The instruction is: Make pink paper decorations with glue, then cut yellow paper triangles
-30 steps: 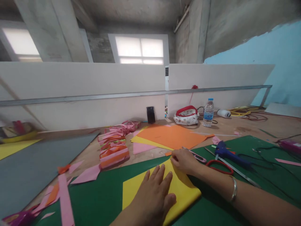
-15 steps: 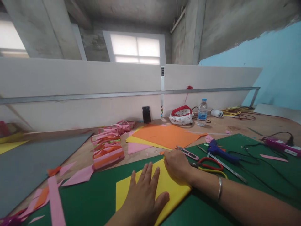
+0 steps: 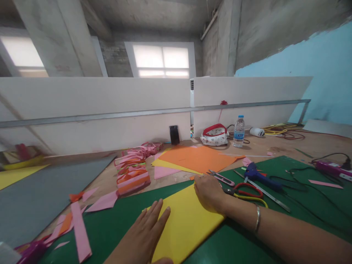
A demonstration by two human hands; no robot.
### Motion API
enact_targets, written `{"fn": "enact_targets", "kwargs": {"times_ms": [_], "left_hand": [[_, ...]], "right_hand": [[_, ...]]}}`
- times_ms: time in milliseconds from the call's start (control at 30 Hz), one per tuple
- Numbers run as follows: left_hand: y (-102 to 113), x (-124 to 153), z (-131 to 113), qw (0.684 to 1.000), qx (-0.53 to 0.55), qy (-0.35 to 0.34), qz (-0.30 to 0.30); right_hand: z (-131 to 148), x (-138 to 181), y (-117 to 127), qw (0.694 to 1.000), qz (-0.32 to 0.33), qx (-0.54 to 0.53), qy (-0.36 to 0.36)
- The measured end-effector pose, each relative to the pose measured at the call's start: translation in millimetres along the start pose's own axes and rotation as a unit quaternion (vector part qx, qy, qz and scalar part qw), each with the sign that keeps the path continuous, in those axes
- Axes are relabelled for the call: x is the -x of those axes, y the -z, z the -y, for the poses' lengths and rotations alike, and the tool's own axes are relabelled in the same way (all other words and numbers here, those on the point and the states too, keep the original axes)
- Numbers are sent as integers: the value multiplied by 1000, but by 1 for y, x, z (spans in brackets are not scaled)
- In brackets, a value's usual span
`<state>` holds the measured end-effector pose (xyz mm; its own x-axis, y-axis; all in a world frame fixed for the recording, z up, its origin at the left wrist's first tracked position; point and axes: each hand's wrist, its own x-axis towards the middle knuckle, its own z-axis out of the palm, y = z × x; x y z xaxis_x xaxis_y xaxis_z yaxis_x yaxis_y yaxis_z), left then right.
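A folded yellow paper sheet lies on a green cutting mat in front of me. My left hand rests flat with fingers stretched out on the sheet's left corner. My right hand presses down on the sheet's far corner, fingers curled over the edge; a silver bangle circles that wrist. Red-handled scissors lie just right of my right hand.
A blue glue gun, a metal ruler and a small cutter lie on the mat's right. Orange, yellow and pink sheets, a stack of pink-orange strips, a water bottle, a phone and a pouch sit farther back. Cables run along the right.
My left hand slid left and toward me across the yellow sheet, from its middle to its left corner. My right hand stayed pressed on the far corner.
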<state>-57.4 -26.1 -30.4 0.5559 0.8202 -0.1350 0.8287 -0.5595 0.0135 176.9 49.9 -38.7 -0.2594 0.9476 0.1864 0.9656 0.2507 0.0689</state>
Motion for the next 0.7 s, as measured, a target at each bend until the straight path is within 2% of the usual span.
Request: {"fn": "enact_targets", "kwargs": {"times_ms": [100,267,333,433,500,567,633,700], "left_hand": [[-6,8,8,999,-20,5,-51],[-14,10,17,1000,-1,-28,2],[-19,7,18,999,-6,-23,-27],[-28,4,17,994,-30,-8,-101],[-33,2,16,991,-53,-3,-125],[-37,0,17,989,-76,-8,-123],[-40,-2,19,988,-92,-11,-123],[-43,-4,22,987,-103,-9,-126]], "right_hand": [[0,0,-1,1000,9,-5,2],[-1,-4,-1,1000,25,-8,-8],[-4,-6,9,1000,20,-4,-16],[-4,-1,38,1000,-11,7,-12],[5,14,57,999,-44,13,27],[24,39,63,992,-54,11,114],[48,65,54,967,-44,-4,252],[67,85,34,962,-62,0,267]]}}
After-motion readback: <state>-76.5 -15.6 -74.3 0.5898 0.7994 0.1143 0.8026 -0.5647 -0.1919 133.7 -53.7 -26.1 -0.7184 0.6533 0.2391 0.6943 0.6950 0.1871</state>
